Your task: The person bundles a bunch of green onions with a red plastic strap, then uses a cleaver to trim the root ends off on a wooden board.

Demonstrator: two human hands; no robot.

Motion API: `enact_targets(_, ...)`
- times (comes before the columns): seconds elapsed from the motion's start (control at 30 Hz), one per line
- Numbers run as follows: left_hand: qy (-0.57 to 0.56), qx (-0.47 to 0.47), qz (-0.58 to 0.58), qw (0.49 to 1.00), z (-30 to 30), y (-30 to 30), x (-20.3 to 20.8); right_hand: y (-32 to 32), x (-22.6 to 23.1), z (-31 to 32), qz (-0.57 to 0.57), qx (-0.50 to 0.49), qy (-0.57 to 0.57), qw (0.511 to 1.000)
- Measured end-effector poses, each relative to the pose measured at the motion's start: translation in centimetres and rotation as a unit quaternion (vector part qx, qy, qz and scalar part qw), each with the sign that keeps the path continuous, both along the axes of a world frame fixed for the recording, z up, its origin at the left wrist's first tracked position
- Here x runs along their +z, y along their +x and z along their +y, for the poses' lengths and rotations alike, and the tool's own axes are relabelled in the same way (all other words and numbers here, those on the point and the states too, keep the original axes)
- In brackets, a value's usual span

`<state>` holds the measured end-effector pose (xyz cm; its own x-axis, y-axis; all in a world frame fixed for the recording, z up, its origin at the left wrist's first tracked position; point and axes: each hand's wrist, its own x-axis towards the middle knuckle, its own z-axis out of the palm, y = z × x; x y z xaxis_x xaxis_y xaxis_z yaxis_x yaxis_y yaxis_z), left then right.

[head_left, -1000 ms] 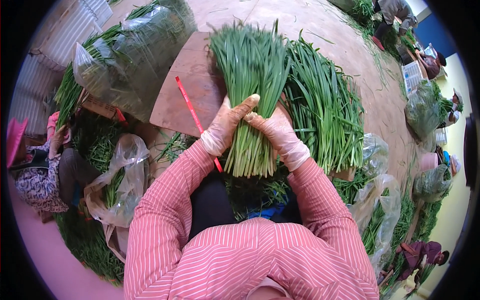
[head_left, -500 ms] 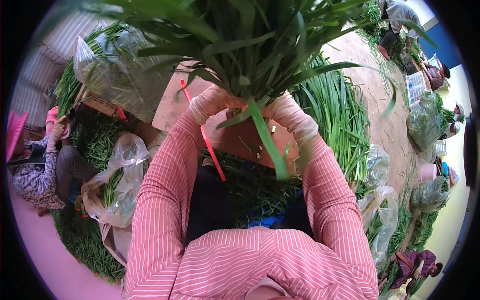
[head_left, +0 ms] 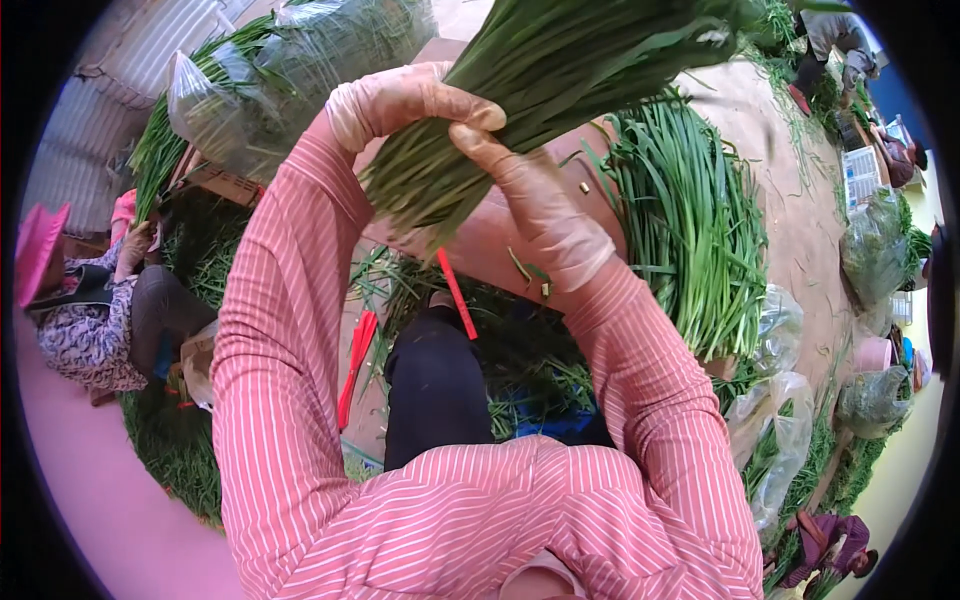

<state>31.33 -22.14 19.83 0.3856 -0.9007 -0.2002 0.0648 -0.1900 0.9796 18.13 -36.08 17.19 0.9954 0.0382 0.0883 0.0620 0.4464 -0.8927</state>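
A thick bunch of garlic chives [head_left: 570, 70] lies slantwise in front of me, its pale cut ends toward the lower left and its leaves toward the upper right. My left hand [head_left: 395, 105], in a whitish glove, wraps round the stems from the far side. On the near side my right hand [head_left: 545, 205], gloved too, closes on the same bunch, with the fingertips of both hands almost meeting. Below is a reddish-brown board [head_left: 475, 255] with a few cut scraps [head_left: 545, 288]. At its near edge hangs a red strip [head_left: 457, 290].
A large pile of garlic chives [head_left: 690, 230] lies right of the board. Several red strips [head_left: 357, 370] lie by my left knee. Plastic-wrapped greens [head_left: 330, 60] are at the far left. One person [head_left: 85, 320] sits at left; others work along the right.
The bunch has turned from leaves pointing away to lying slantwise, stem ends now lower left. My left hand has moved up and left; my right hand has shifted round to the near side.
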Motion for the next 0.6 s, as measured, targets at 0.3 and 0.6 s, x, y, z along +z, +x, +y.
enact_targets(0.3,0.227,-0.003,0.135,0.964,2.5,1.7,-7.1,-0.6,-7.5,3.5,0.170,0.028,-0.004,0.985)
enact_targets(0.6,0.275,-0.045,0.172,0.945,1.6,1.7,-8.3,-0.8,-10.7,4.1,0.148,0.004,-0.037,0.988)
